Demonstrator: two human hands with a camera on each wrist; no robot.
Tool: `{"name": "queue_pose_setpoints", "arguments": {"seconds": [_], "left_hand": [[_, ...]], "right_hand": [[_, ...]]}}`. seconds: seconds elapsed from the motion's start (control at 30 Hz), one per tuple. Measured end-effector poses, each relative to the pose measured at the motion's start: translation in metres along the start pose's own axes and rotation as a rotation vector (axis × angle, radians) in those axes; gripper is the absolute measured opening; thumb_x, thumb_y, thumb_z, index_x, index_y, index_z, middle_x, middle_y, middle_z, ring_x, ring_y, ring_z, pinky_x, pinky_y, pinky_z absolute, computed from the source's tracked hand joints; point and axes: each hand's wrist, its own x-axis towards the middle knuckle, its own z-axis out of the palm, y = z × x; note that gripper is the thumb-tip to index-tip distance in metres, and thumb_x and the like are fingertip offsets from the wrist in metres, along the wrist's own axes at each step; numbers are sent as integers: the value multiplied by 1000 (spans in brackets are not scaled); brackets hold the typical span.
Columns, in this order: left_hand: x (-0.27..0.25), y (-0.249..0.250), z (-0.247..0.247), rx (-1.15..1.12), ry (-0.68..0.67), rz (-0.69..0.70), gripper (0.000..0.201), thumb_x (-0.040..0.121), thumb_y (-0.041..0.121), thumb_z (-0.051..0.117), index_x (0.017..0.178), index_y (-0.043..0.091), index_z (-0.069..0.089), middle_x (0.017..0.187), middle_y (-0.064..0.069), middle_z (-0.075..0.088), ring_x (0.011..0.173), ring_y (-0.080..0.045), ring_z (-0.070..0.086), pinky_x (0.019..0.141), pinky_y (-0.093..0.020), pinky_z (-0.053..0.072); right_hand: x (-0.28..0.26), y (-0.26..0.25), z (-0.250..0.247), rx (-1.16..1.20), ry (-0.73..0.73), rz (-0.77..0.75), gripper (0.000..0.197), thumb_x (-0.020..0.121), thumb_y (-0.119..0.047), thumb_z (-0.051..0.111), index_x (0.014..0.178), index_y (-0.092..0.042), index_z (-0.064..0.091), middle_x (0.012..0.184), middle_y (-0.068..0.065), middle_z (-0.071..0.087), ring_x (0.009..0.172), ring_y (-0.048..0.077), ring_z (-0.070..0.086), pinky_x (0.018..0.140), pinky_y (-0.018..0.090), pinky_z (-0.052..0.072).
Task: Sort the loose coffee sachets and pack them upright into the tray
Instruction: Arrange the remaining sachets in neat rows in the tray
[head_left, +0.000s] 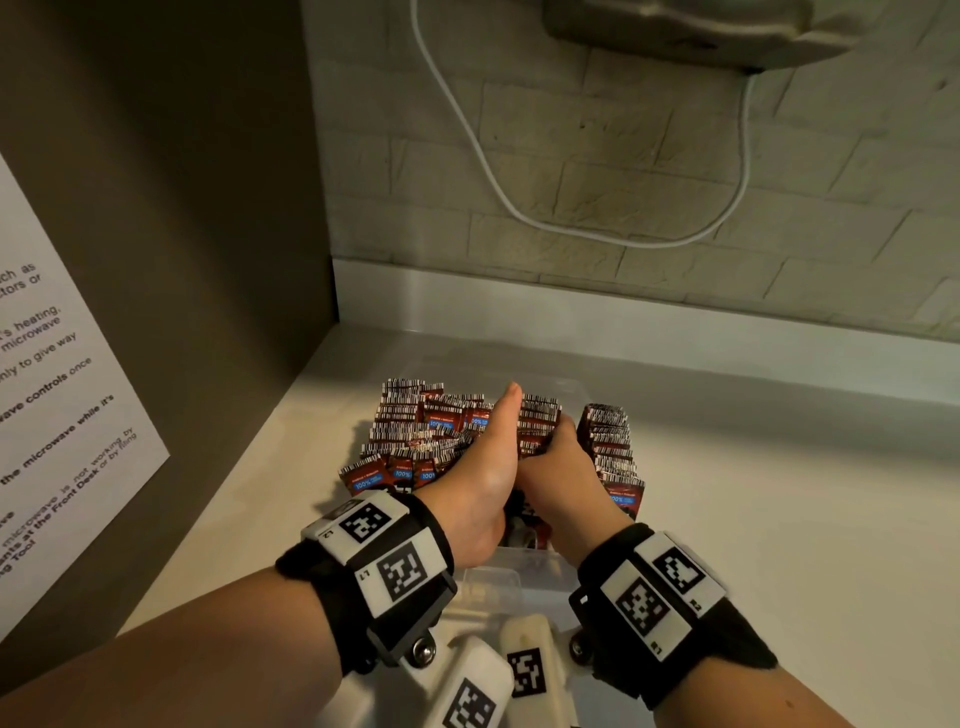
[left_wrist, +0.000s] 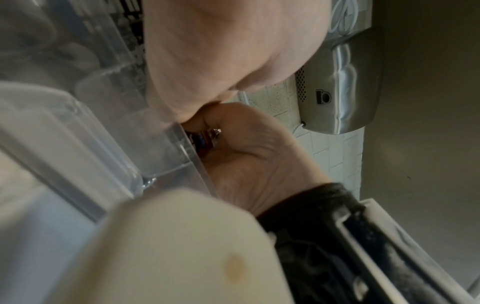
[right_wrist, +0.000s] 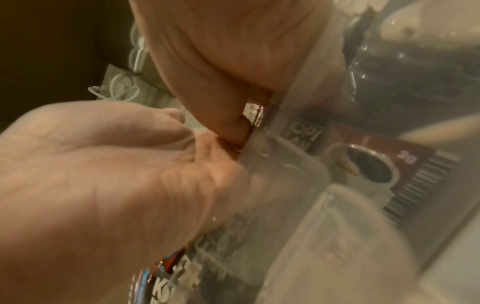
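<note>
Leftmost, a printed notice (head_left: 57, 395) hangs on the dark side wall, and beside it my left hand (head_left: 485, 467) stands edge-on in the clear tray (head_left: 511, 577) on the pale table (head_left: 753, 499), its fingers straight, pressing against the upright coffee sachets (head_left: 415, 436) packed on that side. Next, my right hand (head_left: 558, 475) has its fingers curled round a bundle of sachets (head_left: 537, 423) in the tray's middle. Rightmost, another upright row (head_left: 613, 452) stands by the tray's right wall.
</note>
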Motion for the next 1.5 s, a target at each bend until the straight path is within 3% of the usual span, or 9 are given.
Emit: {"name": "queue_pose_setpoints", "arguments": {"seconds": [0.2,0.33,0.43,0.57,0.7,0.87,1.17,1.3,1.5], "left_hand": [[-6,2,1,12,6,5,112,44,90,46,134,25,56,136,-7,58,125,-25,54,110,-46,38],[-14,8,2,20,22,-10,100,71,88,39,146,22,40,148,-7,45,131,-26,48,111,-46,36],[-11,5,2,35,10,-8,112,51,93,46,139,24,51,142,-10,52,129,-26,50,111,-46,37],[-23,12,3,48,49,-2,82,87,76,32,148,20,36,151,-7,41,133,-25,45,112,-44,36],[-20,11,1,60,39,-21,84,87,76,30,150,19,32,152,-7,38,131,-26,47,109,-44,40],[-16,10,0,41,47,-19,78,89,73,30,143,18,41,124,-6,56,118,-24,55,106,-43,43],[-15,12,-1,33,42,-1,78,91,71,30,148,18,36,145,-7,47,96,-19,53,86,-32,45],[-14,11,-4,50,16,-15,83,88,74,30,145,14,39,129,-11,57,112,-23,59,101,-39,46],[-15,10,-10,134,-20,-23,86,88,77,23,140,13,48,135,-11,58,120,-21,57,96,-35,48]], "right_hand": [[0,2,-2,71,-20,-7,87,83,-7,62,150,-22,10,124,8,56,103,21,57,91,43,53],[2,3,-1,100,-2,-27,71,83,-6,62,142,-15,24,106,2,59,99,22,60,92,45,52],[2,2,0,85,-25,-22,67,85,-6,59,142,-17,24,100,1,57,96,22,61,88,41,54],[2,2,0,95,-40,-27,68,85,-7,60,143,-17,24,99,0,59,88,17,61,78,34,55],[1,1,-1,92,-28,-37,63,85,-6,59,139,-14,28,95,-2,59,84,13,60,77,34,55],[0,-1,-1,64,-32,-26,53,86,-7,57,133,-13,33,95,2,61,85,17,61,81,38,56],[-6,-7,-1,98,-11,-39,66,80,-4,58,139,-10,30,107,12,62,93,26,64,82,46,56],[-11,-16,-2,99,-9,-42,81,81,-4,56,150,-13,14,119,18,59,99,29,63,84,48,56],[-30,-33,-15,22,53,-204,73,85,2,49,150,-10,17,137,17,46,116,28,53,96,39,48]]}}
